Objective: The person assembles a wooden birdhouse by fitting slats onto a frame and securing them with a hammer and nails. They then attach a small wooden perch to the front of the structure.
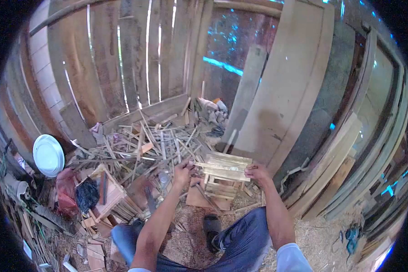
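My left hand is closed on the left end of a pale wooden slat. At the slat's right end, my right hand is closed too. The slat lies across a small slatted wooden piece, whose upper slats show just above it. More slats and short legs of that piece show below, over a flat brown board. A hammer-like tool rests on this board, close to the piece's left side.
Scrap sticks lie heaped along the plank wall. A wooden box with a black bag stands at left, near a white basin. Tall boards lean at right. Shavings cover the floor.
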`<action>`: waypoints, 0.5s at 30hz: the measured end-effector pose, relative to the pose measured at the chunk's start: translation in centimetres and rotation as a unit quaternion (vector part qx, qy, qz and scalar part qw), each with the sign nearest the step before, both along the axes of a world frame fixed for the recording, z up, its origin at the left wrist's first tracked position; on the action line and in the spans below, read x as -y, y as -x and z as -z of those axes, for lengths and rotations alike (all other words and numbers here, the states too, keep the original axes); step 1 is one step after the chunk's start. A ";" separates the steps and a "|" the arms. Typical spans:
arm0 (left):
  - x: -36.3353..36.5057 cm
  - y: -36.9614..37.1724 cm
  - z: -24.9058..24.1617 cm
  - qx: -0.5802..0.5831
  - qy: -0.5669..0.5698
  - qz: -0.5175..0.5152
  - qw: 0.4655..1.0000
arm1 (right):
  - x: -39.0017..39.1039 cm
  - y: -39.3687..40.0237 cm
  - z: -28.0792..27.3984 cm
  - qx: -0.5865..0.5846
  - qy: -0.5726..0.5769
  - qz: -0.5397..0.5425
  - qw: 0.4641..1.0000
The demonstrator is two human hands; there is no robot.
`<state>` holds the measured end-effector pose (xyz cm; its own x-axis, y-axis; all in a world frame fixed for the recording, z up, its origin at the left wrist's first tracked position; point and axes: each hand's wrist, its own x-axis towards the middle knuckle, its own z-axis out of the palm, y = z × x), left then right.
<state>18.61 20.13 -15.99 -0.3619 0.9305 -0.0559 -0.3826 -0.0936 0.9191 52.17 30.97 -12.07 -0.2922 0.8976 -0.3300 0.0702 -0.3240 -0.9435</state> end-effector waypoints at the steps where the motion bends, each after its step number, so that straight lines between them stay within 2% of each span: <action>1: -0.7 -1.6 0.9 0.020 0.037 0.015 0.999 | -0.4 -1.3 1.7 0.002 0.027 0.042 0.999; 2: -1.7 -3.2 1.9 0.040 0.053 -0.026 0.997 | -0.6 -2.6 3.6 0.003 0.039 0.049 0.998; 3: -2.5 -4.1 3.4 0.044 0.066 -0.019 0.997 | -0.2 -3.6 4.3 0.040 0.032 0.052 0.997; 5: -4.4 -5.5 6.8 -0.018 0.046 -0.026 0.998 | 0.1 -5.3 5.3 0.084 0.036 0.059 0.994; 6: -4.0 -6.6 5.2 -0.013 0.090 -0.066 0.994 | 0.2 -5.9 5.8 0.091 0.045 0.061 0.993; 7: -4.6 -6.9 6.6 -0.013 0.101 -0.060 0.993 | 0.1 -6.1 6.6 0.094 0.055 0.064 0.992; 9: -5.1 -6.8 9.5 -0.054 0.054 -0.085 0.993 | -0.2 -5.8 7.9 0.116 0.089 0.079 0.986; 12: -5.4 -6.1 13.2 -0.073 0.050 -0.092 0.992 | -1.0 -6.0 10.4 0.128 0.106 0.105 0.981; 14: -4.8 -6.5 12.3 -0.071 0.069 -0.092 0.991 | -2.3 -6.8 15.2 0.226 0.018 0.052 0.973; 15: -4.3 -6.5 12.2 -0.064 0.077 -0.099 0.990 | -1.8 -6.5 14.9 0.223 0.027 0.052 0.973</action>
<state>25.14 24.45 -28.17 -0.5500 0.8245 -0.1330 -0.2499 -0.0105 0.9682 58.68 32.74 -26.93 -0.0166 0.8929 -0.4499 0.4333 -0.3991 -0.8081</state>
